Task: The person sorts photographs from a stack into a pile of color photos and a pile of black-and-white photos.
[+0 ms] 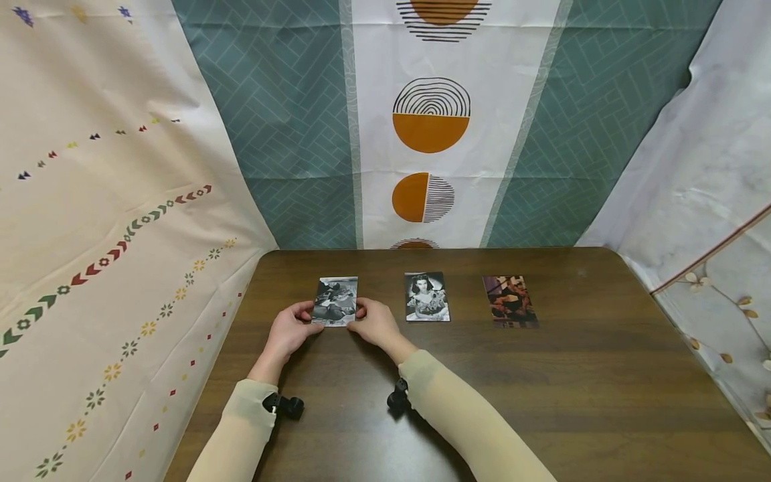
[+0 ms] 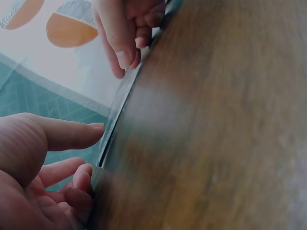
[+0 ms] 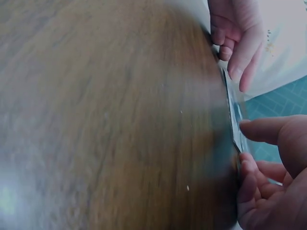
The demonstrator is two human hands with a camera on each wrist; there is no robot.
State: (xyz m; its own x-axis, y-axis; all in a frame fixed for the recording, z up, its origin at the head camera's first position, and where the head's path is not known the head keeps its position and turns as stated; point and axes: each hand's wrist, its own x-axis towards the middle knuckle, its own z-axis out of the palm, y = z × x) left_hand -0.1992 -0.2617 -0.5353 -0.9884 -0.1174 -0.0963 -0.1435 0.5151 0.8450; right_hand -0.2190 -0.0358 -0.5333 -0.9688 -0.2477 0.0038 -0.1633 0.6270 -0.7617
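A black-and-white photo card (image 1: 334, 301) lies at the back left of the table, between both hands. My left hand (image 1: 292, 331) holds its left side, with the thumb at the near left corner. On the opposite side my right hand (image 1: 377, 324) grips the right edge, thumb at the near right corner. Both wrist views show the card nearly edge-on, as a thin strip (image 2: 115, 127) between the fingertips. To the right lie a second black-and-white photo card (image 1: 427, 296), picturing a person, and a dark reddish photo card (image 1: 510, 301). Neither is touched.
The brown wooden table (image 1: 578, 395) has rounded back corners. Behind it hangs a green and white patterned curtain (image 1: 301, 134). Pale printed cloths border the left (image 1: 120, 268) and right (image 1: 711, 201) sides. A small black camera is strapped to each wrist.
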